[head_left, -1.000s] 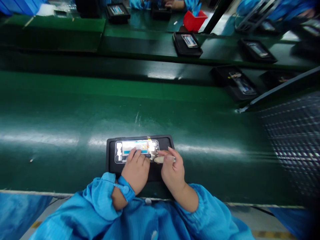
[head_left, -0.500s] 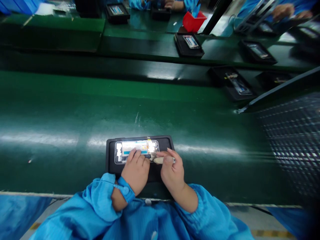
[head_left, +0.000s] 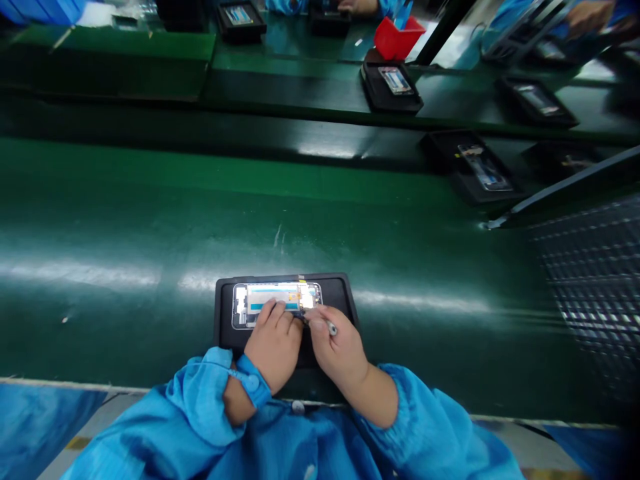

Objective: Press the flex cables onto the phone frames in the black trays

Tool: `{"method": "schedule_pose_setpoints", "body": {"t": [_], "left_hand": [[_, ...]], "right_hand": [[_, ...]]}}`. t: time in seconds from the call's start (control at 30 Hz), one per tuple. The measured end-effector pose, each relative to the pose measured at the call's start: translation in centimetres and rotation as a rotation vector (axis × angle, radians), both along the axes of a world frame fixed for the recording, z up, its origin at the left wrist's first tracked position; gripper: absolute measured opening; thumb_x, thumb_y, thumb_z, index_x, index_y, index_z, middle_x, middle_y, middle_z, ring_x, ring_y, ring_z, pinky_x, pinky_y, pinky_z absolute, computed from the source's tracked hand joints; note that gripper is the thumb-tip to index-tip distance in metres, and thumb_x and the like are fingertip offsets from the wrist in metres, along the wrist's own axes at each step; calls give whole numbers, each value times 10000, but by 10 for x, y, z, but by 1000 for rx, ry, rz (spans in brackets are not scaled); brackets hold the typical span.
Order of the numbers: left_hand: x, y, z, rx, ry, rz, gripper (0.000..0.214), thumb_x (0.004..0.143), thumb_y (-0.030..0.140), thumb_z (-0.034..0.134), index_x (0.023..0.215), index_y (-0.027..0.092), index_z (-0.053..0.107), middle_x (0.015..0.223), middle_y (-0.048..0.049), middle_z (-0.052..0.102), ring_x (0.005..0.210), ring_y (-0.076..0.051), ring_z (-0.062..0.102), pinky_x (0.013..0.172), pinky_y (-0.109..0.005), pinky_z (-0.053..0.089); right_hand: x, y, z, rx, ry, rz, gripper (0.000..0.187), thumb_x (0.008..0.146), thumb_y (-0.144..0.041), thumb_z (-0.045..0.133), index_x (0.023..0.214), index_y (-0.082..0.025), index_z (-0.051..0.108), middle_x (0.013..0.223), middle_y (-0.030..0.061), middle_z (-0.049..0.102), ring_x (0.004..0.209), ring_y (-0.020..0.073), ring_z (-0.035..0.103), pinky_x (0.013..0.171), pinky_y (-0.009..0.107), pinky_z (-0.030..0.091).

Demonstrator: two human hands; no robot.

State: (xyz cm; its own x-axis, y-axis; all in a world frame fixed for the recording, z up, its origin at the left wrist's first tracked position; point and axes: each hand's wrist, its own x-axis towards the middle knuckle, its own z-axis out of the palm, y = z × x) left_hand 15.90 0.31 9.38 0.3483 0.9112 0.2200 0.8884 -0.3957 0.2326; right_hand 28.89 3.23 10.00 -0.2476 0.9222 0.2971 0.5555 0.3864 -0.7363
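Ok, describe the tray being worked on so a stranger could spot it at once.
On the green belt, look at the near edge, by the blue sleeves. The black tray holds an open phone frame. Unlike the trays farther back, it has the left hand and right hand on it, the right pinching a slim tool.

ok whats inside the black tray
An open phone lies in the tray, its blue and white insides showing. The left hand covers its near edge and the right hand, holding a small tool, hides the tray's near right part.
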Motion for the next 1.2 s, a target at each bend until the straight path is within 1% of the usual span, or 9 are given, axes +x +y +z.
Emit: {"method": "schedule_pose_setpoints", "body": {"t": [0.1,0.23,0.33,0.47,0.57,0.73,0.9,1.03,1.2], "left_hand": [[-1,-1,0,11,11,-19,201,781,110,425,882,105,598,796,-70,604,951,-239,523,948,-420,348],[-2,0,0,38,31,-31,211,784,111,407,862,103,603,784,-77,604,936,-246,532,929,-429,364],[-2,1,-2,31,19,-18,210,784,101,400,846,118,600,774,-67,603,926,-236,536,924,-425,371],[-4,1,-2,10,-10,-7,171,795,115,427,813,150,593,771,-52,606,923,-218,531,928,-425,369],[-10,5,5,47,-64,32,163,805,129,430,802,159,590,738,-46,599,889,-208,531,917,-418,380],[-15,27,18,110,-53,138,190,823,165,417,837,174,606,756,-51,588,936,-239,508,921,-460,361],[-10,44,11,-15,32,113,212,791,270,506,968,231,616,964,-78,572,1052,-303,453,918,-534,333],[-21,47,7,-126,-8,89,159,793,256,505,846,262,655,1024,-58,569,1066,-283,449,926,-535,325],[-37,51,9,-204,-45,18,174,805,221,472,757,210,639,1064,-45,584,1067,-243,464,936,-495,342]], "right_hand": [[-6,4,5,91,-78,53,208,828,-284,398,772,-222,589,669,46,639,620,183,604,585,310,501],[-11,5,2,176,-37,49,201,822,-267,406,756,-211,588,649,55,640,600,185,598,568,307,492],[-10,4,-5,43,28,-101,200,817,-302,416,752,-202,577,645,56,640,596,186,598,572,311,493],[-8,7,-11,-321,281,-372,261,835,-394,400,910,-176,522,653,31,643,543,157,588,528,290,495],[-8,10,-8,-456,480,-442,358,834,-478,372,974,-163,468,655,16,636,466,129,551,444,257,472],[-7,18,-3,-548,604,-472,421,813,-549,356,974,-170,446,657,-5,622,399,103,523,409,237,450],[-7,20,-5,-571,637,-455,453,794,-569,377,990,-168,452,656,-3,622,423,112,539,412,238,460],[-8,20,-6,-584,646,-427,430,800,-552,385,981,-170,464,673,4,628,409,102,528,405,229,462],[-10,21,-7,-598,650,-432,423,794,-548,401,971,-175,491,661,6,626,425,109,534,403,228,462]]}}
